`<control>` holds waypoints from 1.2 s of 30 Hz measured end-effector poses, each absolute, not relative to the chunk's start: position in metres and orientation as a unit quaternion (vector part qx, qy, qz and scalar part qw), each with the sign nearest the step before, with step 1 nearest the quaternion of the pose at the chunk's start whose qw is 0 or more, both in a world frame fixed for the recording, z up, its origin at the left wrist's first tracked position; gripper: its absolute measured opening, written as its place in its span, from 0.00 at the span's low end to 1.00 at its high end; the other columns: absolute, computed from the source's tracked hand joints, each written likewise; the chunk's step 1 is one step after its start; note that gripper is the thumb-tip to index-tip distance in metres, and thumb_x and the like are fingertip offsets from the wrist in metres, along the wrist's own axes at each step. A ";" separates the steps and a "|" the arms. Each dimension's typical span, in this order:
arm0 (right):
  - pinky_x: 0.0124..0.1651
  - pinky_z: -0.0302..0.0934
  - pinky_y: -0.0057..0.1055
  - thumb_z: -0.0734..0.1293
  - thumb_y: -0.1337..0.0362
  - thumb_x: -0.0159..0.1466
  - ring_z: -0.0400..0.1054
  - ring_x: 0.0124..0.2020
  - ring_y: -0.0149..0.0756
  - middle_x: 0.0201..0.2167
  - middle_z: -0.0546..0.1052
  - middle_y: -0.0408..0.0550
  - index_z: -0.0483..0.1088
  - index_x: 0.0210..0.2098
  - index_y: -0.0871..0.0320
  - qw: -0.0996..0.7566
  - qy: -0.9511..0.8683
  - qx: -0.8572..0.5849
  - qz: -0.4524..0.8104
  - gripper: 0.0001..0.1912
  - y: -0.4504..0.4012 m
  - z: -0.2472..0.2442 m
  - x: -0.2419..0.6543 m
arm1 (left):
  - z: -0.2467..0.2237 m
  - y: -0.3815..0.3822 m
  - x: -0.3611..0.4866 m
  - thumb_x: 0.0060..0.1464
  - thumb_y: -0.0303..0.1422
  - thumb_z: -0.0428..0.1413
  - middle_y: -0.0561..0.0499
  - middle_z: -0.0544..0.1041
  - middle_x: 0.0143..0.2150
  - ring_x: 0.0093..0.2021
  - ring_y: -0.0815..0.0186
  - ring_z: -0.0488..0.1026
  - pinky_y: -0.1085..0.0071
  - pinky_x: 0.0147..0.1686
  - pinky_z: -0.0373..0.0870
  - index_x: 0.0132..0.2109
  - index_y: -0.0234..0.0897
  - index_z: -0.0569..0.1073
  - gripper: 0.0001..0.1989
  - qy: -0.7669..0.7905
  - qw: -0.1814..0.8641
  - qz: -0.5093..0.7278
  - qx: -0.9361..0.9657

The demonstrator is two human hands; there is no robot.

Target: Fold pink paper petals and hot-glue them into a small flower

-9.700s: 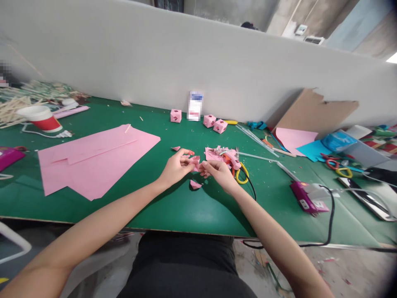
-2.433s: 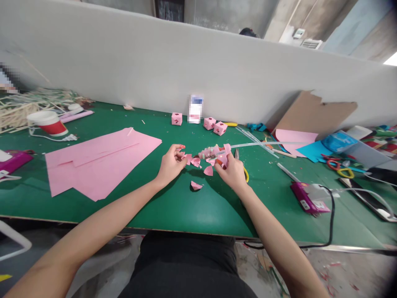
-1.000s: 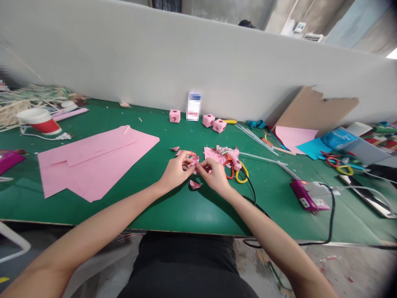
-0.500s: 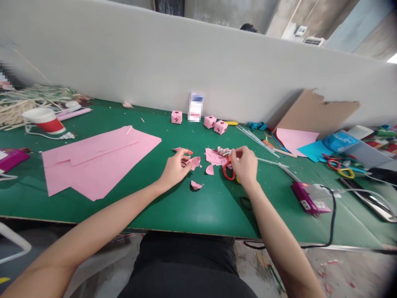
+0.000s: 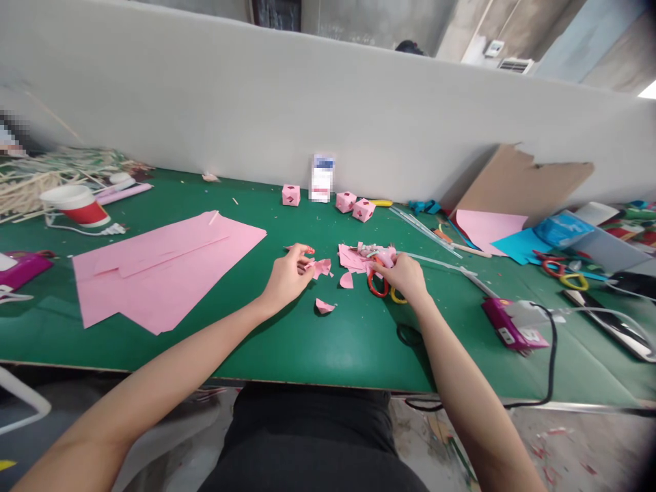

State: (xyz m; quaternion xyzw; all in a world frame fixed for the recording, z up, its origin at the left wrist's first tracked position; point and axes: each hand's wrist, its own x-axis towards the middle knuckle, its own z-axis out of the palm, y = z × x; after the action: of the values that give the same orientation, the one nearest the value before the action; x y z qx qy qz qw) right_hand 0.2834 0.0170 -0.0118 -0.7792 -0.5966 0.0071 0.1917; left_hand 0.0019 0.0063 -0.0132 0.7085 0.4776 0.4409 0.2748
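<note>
My left hand [image 5: 290,275] is closed round a small pink paper piece, with pink paper scraps [image 5: 322,267] beside its fingertips. My right hand [image 5: 404,275] is closed on a pink glue gun, whose body shows only in part above the fingers. Under and beside that hand lie scissors with red and yellow handles [image 5: 378,284]. Cut pink paper [image 5: 350,257] lies between the hands, along with a curved pink scrap [image 5: 346,280] and a folded one [image 5: 324,307] nearer the front edge.
Large pink sheets [image 5: 169,273] cover the left side. Pink paper cubes [image 5: 291,195] stand near the partition. At right are a purple power strip [image 5: 507,324], a phone [image 5: 607,324] and leaning cardboard [image 5: 523,181]. A paper cup [image 5: 76,205] stands at left.
My right hand has lowered slightly and closed on the pink glue gun. My left hand has barely moved. The view has shifted a little.
</note>
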 end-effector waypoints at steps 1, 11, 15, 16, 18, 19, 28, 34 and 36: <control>0.31 0.57 0.34 0.67 0.44 0.56 0.72 0.35 0.51 0.31 0.77 0.59 0.67 0.32 0.59 0.197 -0.586 -0.786 0.008 0.22 0.016 -0.011 0.282 | -0.012 0.006 0.002 0.53 0.30 0.58 0.48 0.81 0.39 0.34 0.65 0.80 0.70 0.36 0.77 0.47 0.38 0.69 0.13 0.481 0.275 0.439 0.707; 0.33 0.59 0.33 0.66 0.47 0.56 0.70 0.30 0.42 0.30 0.75 0.47 0.63 0.40 0.55 0.359 -0.644 -0.674 0.034 0.22 -0.003 -0.004 0.241 | -0.011 0.010 -0.003 0.52 0.30 0.59 0.53 0.80 0.31 0.30 0.66 0.79 0.70 0.36 0.74 0.46 0.39 0.69 0.13 0.505 0.239 0.444 0.700; 0.29 0.53 0.31 0.63 0.47 0.60 0.64 0.23 0.38 0.20 0.68 0.43 0.59 0.28 0.53 0.321 -0.696 -0.642 -0.015 0.16 -0.006 -0.009 0.227 | -0.013 0.013 -0.005 0.54 0.32 0.58 0.52 0.80 0.32 0.29 0.66 0.78 0.70 0.35 0.73 0.46 0.39 0.69 0.12 0.511 0.214 0.445 0.703; 0.29 0.52 0.31 0.62 0.49 0.60 0.63 0.23 0.38 0.20 0.68 0.43 0.58 0.27 0.53 0.322 -0.702 -0.634 -0.027 0.16 -0.006 -0.010 0.225 | -0.013 0.013 -0.005 0.54 0.32 0.58 0.52 0.80 0.32 0.29 0.65 0.78 0.70 0.35 0.73 0.46 0.39 0.69 0.12 0.512 0.209 0.444 0.705; 0.29 0.52 0.31 0.62 0.50 0.61 0.64 0.24 0.38 0.22 0.70 0.45 0.58 0.27 0.53 0.326 -0.711 -0.621 -0.047 0.15 -0.005 -0.012 0.225 | -0.014 0.014 -0.005 0.54 0.31 0.58 0.52 0.80 0.32 0.29 0.65 0.78 0.70 0.34 0.73 0.46 0.39 0.68 0.12 0.512 0.201 0.440 0.710; 0.30 0.52 0.31 0.62 0.51 0.61 0.65 0.25 0.39 0.23 0.71 0.46 0.58 0.28 0.53 0.326 -0.715 -0.616 -0.054 0.14 -0.005 -0.013 0.225 | -0.014 0.014 -0.005 0.54 0.31 0.58 0.52 0.80 0.32 0.29 0.65 0.78 0.70 0.33 0.73 0.46 0.39 0.68 0.12 0.512 0.198 0.438 0.712; 0.32 0.54 0.31 0.61 0.53 0.64 0.69 0.33 0.44 0.32 0.76 0.53 0.64 0.35 0.56 0.267 -0.728 -0.628 -0.070 0.12 -0.009 -0.014 0.223 | -0.013 0.013 -0.004 0.54 0.34 0.58 0.53 0.79 0.31 0.28 0.65 0.78 0.70 0.33 0.73 0.46 0.40 0.68 0.12 0.508 0.189 0.438 0.717; 0.31 0.52 0.31 0.60 0.54 0.64 0.69 0.33 0.44 0.35 0.76 0.54 0.64 0.36 0.57 0.258 -0.731 -0.626 -0.083 0.12 -0.011 -0.013 0.223 | -0.014 0.013 -0.005 0.55 0.34 0.58 0.52 0.80 0.32 0.29 0.65 0.78 0.69 0.33 0.73 0.47 0.39 0.68 0.13 0.511 0.191 0.431 0.719; 0.31 0.52 0.31 0.60 0.54 0.64 0.69 0.33 0.44 0.35 0.76 0.54 0.64 0.36 0.57 0.256 -0.731 -0.627 -0.083 0.12 -0.012 -0.011 0.223 | -0.014 0.013 -0.004 0.55 0.34 0.58 0.52 0.80 0.32 0.29 0.64 0.78 0.69 0.33 0.73 0.47 0.39 0.68 0.13 0.512 0.190 0.429 0.719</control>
State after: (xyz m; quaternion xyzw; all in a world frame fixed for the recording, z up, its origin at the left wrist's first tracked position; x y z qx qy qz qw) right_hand 0.2232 -0.0118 -0.0110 -0.6272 -0.7310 -0.0827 0.2558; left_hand -0.0044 0.0133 -0.0139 0.7194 0.5121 0.4288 0.1905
